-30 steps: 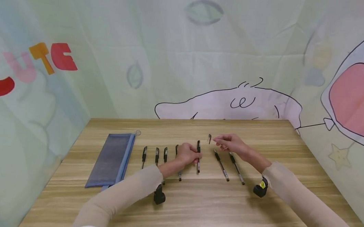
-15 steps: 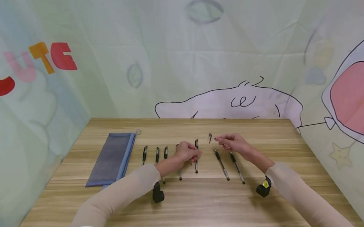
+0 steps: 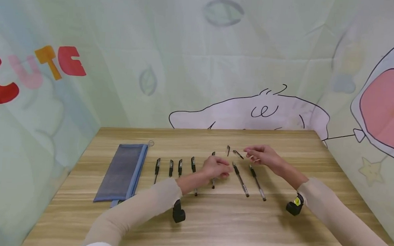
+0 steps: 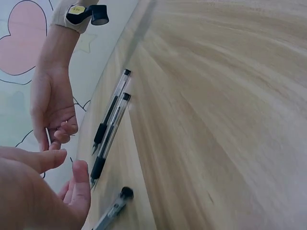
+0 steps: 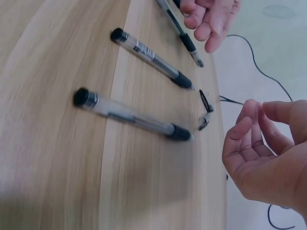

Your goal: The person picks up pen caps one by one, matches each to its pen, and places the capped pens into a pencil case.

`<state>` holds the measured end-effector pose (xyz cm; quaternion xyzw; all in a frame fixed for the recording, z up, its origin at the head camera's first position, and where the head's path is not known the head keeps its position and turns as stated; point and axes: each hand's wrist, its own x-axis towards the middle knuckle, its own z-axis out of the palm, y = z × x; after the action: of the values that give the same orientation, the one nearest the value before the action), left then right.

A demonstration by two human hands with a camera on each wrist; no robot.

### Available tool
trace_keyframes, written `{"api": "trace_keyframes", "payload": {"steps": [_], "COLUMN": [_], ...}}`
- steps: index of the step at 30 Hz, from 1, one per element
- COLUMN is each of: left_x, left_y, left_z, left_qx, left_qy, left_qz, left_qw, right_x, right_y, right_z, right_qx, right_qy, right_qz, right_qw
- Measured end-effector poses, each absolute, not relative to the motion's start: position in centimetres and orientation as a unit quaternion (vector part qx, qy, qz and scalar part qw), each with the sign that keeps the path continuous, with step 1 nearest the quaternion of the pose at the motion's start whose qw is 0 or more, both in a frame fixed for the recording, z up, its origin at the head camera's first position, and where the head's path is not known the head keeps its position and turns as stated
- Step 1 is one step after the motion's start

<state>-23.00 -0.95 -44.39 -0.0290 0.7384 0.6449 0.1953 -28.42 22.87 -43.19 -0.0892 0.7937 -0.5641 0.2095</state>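
Observation:
My left hand (image 3: 216,168) hovers over a capped black gel pen (image 3: 213,183), hiding its middle. In the left wrist view its thumb and fingers are apart with nothing between them. Farther right, my right hand (image 3: 264,156) is raised with loosely bent fingers, thumb and index tips close together and holding nothing. Just left of its fingertips lies a pen cap (image 3: 238,154), tilted; another cap (image 3: 228,150) lies beside it. Below the caps rest two uncapped pens, one on the left (image 3: 241,179) and one on the right (image 3: 258,182), tips pointing away from me.
Several capped pens lie in a row to the left, including one pen (image 3: 193,163) partly under the left arm and another (image 3: 157,167) at the row's end. A blue mesh zipper pouch (image 3: 121,173) lies at the left of the wooden table (image 3: 231,229).
The right hand has let go of a pen cap, which now lies on the table, and drawn right. The left hand has released the capped pen and shifted right.

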Motion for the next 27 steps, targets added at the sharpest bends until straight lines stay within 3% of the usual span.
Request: {"api": "trace_keyframes", "payload": {"steps": [7,19,27], "left_x": [-22.3,-22.7,-23.1], "left_y": [1.1,3.7,3.6], "left_z": [-45.1,-46.9,-46.5], "left_qx": [-0.027,0.051,0.056], "left_qy": [0.763,0.907,0.896], "left_qz": [0.617,0.411,0.428], "left_qw": [0.193,0.08,0.102], "right_x": [-28.3,-28.1,-28.1], "right_y": [24.2,25.3,25.8], "right_z": [-43.4,-43.8,-43.8], "right_qx": [-0.08,-0.07,-0.076], "right_qy": [0.797,0.792,0.793], "right_qz": [-0.564,-0.573,-0.572], "right_qw": [0.198,0.2,0.196]}}
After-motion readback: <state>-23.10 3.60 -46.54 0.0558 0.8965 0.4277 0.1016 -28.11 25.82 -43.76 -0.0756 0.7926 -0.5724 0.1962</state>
